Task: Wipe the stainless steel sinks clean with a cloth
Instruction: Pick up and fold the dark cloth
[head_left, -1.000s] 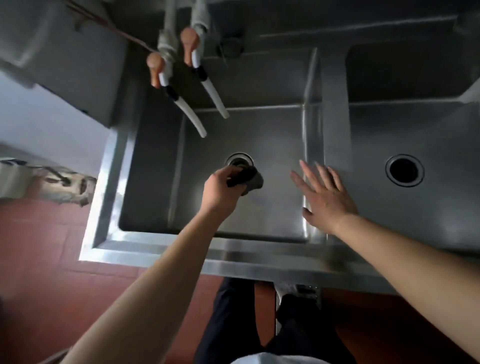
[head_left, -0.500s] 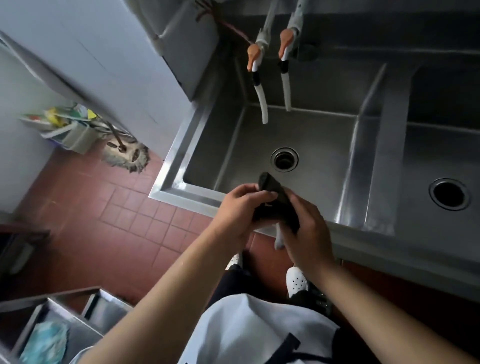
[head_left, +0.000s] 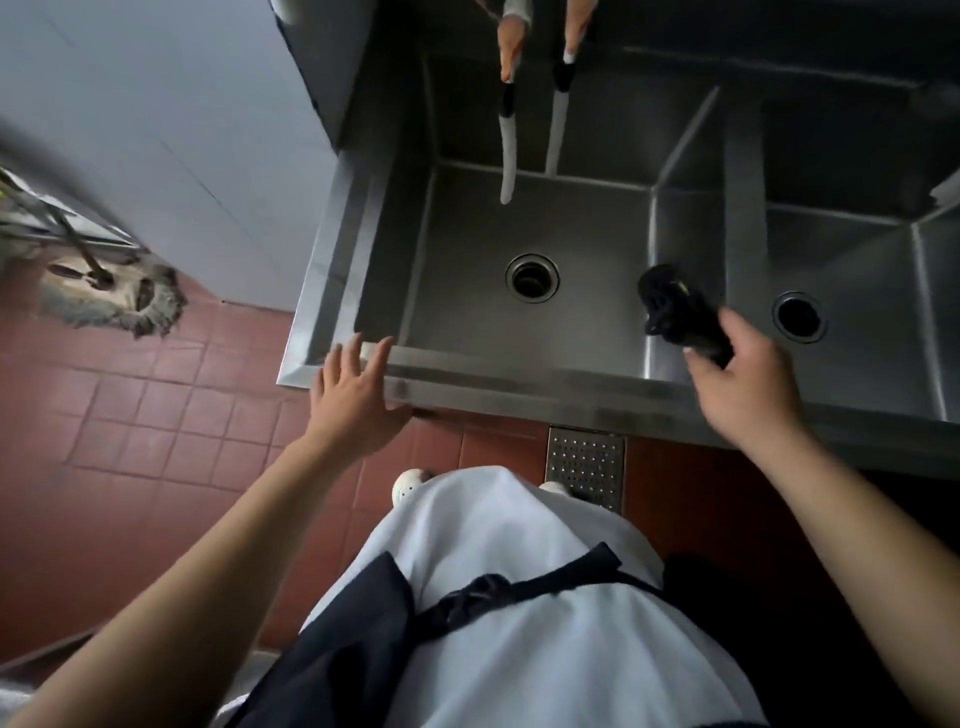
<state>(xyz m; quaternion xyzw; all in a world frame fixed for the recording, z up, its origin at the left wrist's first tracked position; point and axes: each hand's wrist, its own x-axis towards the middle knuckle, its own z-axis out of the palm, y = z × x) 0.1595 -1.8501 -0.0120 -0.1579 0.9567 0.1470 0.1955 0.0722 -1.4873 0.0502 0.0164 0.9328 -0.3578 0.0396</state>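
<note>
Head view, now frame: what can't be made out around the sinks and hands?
- Right hand on the dark cloth: motion blur and the cloth itself hide the fingertips.
- Right sink: its far side is cut off by the right frame edge.
- Two tap hoses: tap bodies are cut off by the top edge.
- Left hand: blurred; contact with the sink's front rim unclear.
- Mop head on the floor: handle smeared by blur.

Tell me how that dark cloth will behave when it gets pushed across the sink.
The dark cloth droops bunched from the right hand, so it is probably floppy and light. It should flatten and slide easily on the smooth steel sink, though it may bunch up.
</note>
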